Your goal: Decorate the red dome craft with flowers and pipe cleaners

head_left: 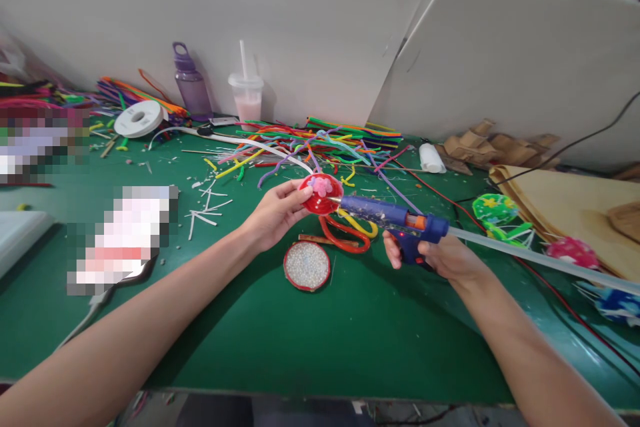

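Observation:
My left hand (280, 212) grips the edge of a small round red piece (323, 205) with a pink flower shape on it, held above the table. My right hand (430, 255) is wrapped round the handle of a blue hot glue gun (375, 211). Its metal nozzle points left and reaches the red piece's right side; whether it touches cannot be made out. A long clear glue stick (520, 250) sticks out of the gun's back. Below the hands lies a round red-rimmed dish of white beads (307, 267). Orange-red scissors handles (350, 243) show behind it.
Coloured pipe cleaners (310, 147) lie heaped at the back. A purple bottle (193, 87), a lidded cup (247, 97) and a white spool (139, 119) stand behind. A phone (125, 240) lies left. Decorated pieces (573, 252) and a red cord (550, 287) are on the right.

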Tool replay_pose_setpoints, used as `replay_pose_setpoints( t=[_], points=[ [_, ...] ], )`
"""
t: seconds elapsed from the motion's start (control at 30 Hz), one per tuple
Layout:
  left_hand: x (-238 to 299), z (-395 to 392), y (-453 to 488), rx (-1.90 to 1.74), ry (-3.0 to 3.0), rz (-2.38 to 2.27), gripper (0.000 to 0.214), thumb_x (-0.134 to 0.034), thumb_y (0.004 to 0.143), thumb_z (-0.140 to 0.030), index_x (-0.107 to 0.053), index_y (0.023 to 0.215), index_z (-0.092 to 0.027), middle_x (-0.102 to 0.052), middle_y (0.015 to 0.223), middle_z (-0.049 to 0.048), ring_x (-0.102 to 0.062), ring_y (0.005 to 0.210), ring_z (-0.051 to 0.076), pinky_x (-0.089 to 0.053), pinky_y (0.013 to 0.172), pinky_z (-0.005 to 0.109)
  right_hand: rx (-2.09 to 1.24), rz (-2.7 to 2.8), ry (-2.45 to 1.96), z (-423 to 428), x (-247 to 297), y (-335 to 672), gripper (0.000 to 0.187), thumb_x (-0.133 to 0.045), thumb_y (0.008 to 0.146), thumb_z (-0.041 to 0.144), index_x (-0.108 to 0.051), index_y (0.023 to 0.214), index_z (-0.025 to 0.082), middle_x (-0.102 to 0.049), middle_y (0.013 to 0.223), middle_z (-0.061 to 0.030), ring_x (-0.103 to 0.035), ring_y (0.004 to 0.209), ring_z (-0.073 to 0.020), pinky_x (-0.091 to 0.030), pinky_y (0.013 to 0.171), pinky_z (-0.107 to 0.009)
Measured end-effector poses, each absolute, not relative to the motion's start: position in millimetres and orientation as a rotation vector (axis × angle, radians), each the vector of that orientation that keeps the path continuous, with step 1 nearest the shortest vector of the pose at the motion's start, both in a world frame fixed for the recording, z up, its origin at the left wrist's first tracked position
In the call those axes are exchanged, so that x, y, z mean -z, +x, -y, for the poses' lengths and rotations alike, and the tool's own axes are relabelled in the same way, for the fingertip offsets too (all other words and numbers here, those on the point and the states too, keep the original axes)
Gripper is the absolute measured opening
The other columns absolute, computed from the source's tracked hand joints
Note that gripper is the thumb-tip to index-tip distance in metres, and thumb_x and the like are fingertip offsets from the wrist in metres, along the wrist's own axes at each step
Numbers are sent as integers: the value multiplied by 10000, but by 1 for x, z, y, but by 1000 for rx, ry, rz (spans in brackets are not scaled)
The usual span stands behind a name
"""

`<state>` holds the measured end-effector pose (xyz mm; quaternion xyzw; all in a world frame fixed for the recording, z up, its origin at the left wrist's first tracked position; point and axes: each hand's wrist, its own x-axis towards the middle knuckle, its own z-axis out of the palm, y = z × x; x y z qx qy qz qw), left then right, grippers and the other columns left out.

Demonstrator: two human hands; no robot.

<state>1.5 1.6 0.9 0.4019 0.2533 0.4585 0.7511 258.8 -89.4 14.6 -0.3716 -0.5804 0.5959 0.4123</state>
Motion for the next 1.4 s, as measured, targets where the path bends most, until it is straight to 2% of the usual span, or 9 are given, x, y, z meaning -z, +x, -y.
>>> replay_pose_setpoints(
  t=[0.17,0.43,0.67,0.87,1.13,1.4],
  points=[
    [0,-2,1,-999,886,-555,191,-700,747,-185,-683,929,-129,-694,929,59,-637,825,131,-458,854,284,-1494,1519,-975,88,-15,260,370,-727,664,510,-653,843,194,-642,727,-76,-610,601,-209,-487,567,-348],
    [0,-2,0,-1000,905,-541,198,-702,744,-187,-689,933,-127,-697,929,59,-641,828,132,-466,844,281,-1453,1502,-911,88,-15,261,399,-740,654,491,-656,856,158,-647,716,-56,-617,586,-176,-484,550,-299],
    [0,-4,0,-1013,887,-517,206,-710,734,-200,-690,927,-130,-697,940,61,-644,825,132,-473,838,280,-1364,1441,-863,90,-15,267,468,-720,635,565,-646,889,179,-591,653,-27,-547,512,-156,-461,460,-290],
    [-2,-2,1,-1014,871,-531,190,-705,738,-184,-685,913,-112,-695,932,70,-643,820,128,-479,820,265,-1474,1476,-856,90,-15,265,442,-722,644,543,-656,891,182,-614,690,-42,-583,551,-172,-481,515,-313],
    [-1,-3,1,-1009,878,-535,185,-709,735,-195,-684,900,-116,-695,934,73,-648,823,135,-483,828,276,-1438,1473,-836,91,-14,264,500,-730,618,572,-641,912,178,-600,655,-26,-567,505,-167,-479,482,-320],
    [0,-3,1,-1007,894,-539,192,-702,744,-189,-689,925,-127,-695,937,64,-641,835,136,-483,832,270,-1468,1486,-920,88,-15,258,437,-748,645,504,-671,930,182,-624,698,-53,-605,571,-187,-491,529,-324]
  ],
)
